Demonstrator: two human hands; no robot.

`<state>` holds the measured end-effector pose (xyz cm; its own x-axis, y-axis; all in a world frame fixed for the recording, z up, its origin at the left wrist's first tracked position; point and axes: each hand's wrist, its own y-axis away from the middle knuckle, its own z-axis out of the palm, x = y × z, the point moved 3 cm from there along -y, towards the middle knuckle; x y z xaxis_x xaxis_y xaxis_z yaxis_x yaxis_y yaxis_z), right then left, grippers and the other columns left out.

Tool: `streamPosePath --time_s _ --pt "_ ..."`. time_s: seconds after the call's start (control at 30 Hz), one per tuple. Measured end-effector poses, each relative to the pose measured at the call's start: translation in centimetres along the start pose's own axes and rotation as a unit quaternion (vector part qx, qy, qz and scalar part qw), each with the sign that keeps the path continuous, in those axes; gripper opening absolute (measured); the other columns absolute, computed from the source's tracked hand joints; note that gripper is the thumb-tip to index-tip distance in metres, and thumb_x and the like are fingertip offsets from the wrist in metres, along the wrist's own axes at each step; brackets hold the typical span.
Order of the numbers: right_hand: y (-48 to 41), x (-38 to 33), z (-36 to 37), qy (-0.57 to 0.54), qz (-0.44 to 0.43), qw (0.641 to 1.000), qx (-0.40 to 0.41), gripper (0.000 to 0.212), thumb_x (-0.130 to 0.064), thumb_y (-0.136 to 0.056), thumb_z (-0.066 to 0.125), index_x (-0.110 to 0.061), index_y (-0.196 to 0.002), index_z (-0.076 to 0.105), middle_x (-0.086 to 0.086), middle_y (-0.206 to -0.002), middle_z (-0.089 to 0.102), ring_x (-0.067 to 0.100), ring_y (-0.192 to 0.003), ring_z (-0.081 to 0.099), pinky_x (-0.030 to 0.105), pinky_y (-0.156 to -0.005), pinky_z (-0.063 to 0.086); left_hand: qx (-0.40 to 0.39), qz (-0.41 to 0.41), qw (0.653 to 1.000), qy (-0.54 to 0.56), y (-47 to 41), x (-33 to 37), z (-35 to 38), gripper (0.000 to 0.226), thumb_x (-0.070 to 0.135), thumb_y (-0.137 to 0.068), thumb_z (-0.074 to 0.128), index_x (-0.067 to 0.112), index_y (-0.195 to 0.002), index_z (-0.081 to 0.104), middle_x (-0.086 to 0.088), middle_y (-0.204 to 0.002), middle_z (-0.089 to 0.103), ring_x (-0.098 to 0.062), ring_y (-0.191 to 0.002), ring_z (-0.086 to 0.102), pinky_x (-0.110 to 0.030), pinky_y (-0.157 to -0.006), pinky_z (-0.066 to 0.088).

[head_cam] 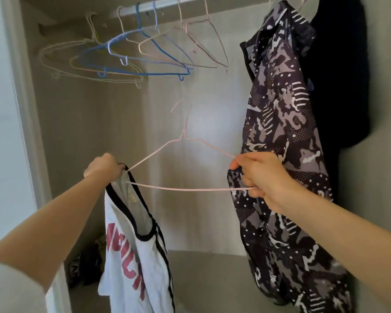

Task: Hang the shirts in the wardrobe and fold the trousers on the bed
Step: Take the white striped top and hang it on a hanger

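Observation:
A pink wire hanger (pixel 182 152) is held level in front of the open wardrobe. My left hand (pixel 103 166) grips its left tip together with the collar of a white shirt (pixel 131 251) with black trim and red letters, which dangles below. The hanger's left end sits inside the shirt's neck opening. My right hand (pixel 261 177) pinches the hanger's right corner. A black, grey and white patterned shirt (pixel 282 123) hangs from the rail (pixel 149 6) at the right, just behind my right hand.
Several bare wire hangers (pixel 131 55), blue, white and pink, hang on the rail at upper left. A dark garment (pixel 341 75) hangs at far right. A grey shelf (pixel 203 260) sits low inside. Dark items (pixel 86 267) lie on the wardrobe floor at left.

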<state>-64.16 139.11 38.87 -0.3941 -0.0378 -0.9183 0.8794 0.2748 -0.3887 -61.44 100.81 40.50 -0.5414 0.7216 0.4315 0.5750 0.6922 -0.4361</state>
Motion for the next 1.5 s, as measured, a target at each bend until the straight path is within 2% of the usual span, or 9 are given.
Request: streamPosePath --time_s 0.37,0.47,0.6,0.83,1.03,1.2,1.3,1.4,1.5 --pt "-1.3 1.6 5.9 0.12 -0.052 0.991 -0.007 0.036 -0.012 -0.099 0.045 -0.019 -0.07 0.065 -0.013 -0.03 0.034 0.003 -0.032 0.03 0.02 -0.036 0.027 -0.06 0.083 0.987 0.121 0.7 3.8 1.5 0.034 0.041 -0.086 0.069 0.009 -0.072 0.069 -0.01 -0.072 0.063 -0.029 -0.07 0.058 -0.029 -0.063 0.043" --pt "-1.3 2.2 7.4 0.146 -0.087 0.985 -0.002 0.037 -0.012 -0.098 0.046 -0.024 -0.068 0.064 -0.014 -0.029 0.037 0.005 -0.029 0.035 0.017 -0.038 0.029 -0.054 0.109 0.949 0.292 1.2 6.3 0.6 0.037 0.023 -0.084 0.072 0.008 -0.054 0.057 -0.009 -0.059 0.046 -0.021 -0.061 0.039 -0.029 -0.061 0.033" --pt "-1.5 2.9 7.6 0.018 -0.093 0.995 0.038 0.038 -0.017 -0.099 0.048 -0.021 -0.065 0.062 -0.011 -0.037 0.028 0.007 -0.036 0.025 0.024 -0.044 0.024 -0.086 0.124 0.886 0.437 2.5 9.0 -3.1 0.029 0.024 -0.094 0.057 0.005 -0.072 0.058 -0.01 -0.062 0.047 -0.021 -0.056 0.046 -0.027 -0.053 0.044" --pt "-1.1 2.3 6.2 -0.128 -0.087 0.987 0.033 0.034 -0.014 -0.1 0.047 -0.009 -0.068 0.058 -0.006 -0.044 0.024 0.007 -0.038 0.019 0.016 -0.038 0.017 -0.055 0.352 0.909 0.217 2.6 10.2 -7.2 0.045 0.03 -0.098 0.056 -0.009 -0.077 0.054 -0.012 -0.078 0.046 -0.019 -0.074 0.043 -0.033 -0.072 0.035" --pt "-1.9 2.8 4.7 -0.122 -0.089 0.988 0.038 0.035 -0.015 -0.1 0.048 -0.01 -0.067 0.06 -0.006 -0.043 0.023 0.007 -0.038 0.018 0.015 -0.037 0.018 -0.081 0.443 0.873 0.187 2.0 10.6 -5.9 0.011 0.032 -0.093 0.059 0.027 -0.084 0.055 -0.001 -0.074 0.05 -0.012 -0.068 0.041 -0.029 -0.068 0.036" --pt "-3.4 1.9 3.3 0.219 -0.176 0.957 0.078 0.029 -0.027 -0.098 0.05 -0.019 -0.075 0.066 -0.001 -0.054 0.045 0.013 -0.047 0.039 0.034 -0.048 0.036 -0.066 0.422 0.875 0.225 1.4 11.6 -6.2 0.013 0.024 -0.097 0.059 0.012 -0.093 0.059 -0.005 -0.078 0.05 -0.012 -0.07 0.041 -0.021 -0.064 0.034" --pt "-3.1 1.4 3.7 0.418 -0.224 0.877 0.073 0.03 -0.029 -0.099 0.046 -0.015 -0.124 0.054 -0.003 -0.104 0.054 0.013 -0.089 0.052 0.026 -0.074 0.045 0.009 0.38 0.898 0.223 1.0 12.2 -6.3 0.014 0.025 -0.097 0.058 0.014 -0.089 0.06 0.0 -0.073 0.051 -0.017 -0.07 0.044 -0.028 -0.063 0.034" --pt "-2.5 1.6 4.9 0.465 -0.235 0.851 0.063 0.062 -0.036 -0.1 0.042 -0.012 -0.152 0.019 0.0 -0.145 0.03 0.018 -0.133 0.029 0.028 -0.108 0.031 0.103 0.355 0.913 0.174 1.1 12.9 -6.4 0.018 0.029 -0.097 0.057 0.013 -0.096 0.065 -0.004 -0.077 0.058 -0.027 -0.076 0.052 -0.035 -0.067 0.041" --pt "-1.5 2.0 6.4 0.531 -0.303 0.789 0.066 0.062 -0.028 -0.095 0.05 -0.013 -0.151 0.027 0.009 -0.155 0.019 0.032 -0.144 0.014 0.046 -0.119 0.02 0.148 0.356 0.911 0.149 1.2 13.3 -6.8 0.021 0.03 -0.097 0.057 0.012 -0.097 0.068 -0.009 -0.081 0.064 -0.033 -0.081 0.057 -0.043 -0.072 0.049"
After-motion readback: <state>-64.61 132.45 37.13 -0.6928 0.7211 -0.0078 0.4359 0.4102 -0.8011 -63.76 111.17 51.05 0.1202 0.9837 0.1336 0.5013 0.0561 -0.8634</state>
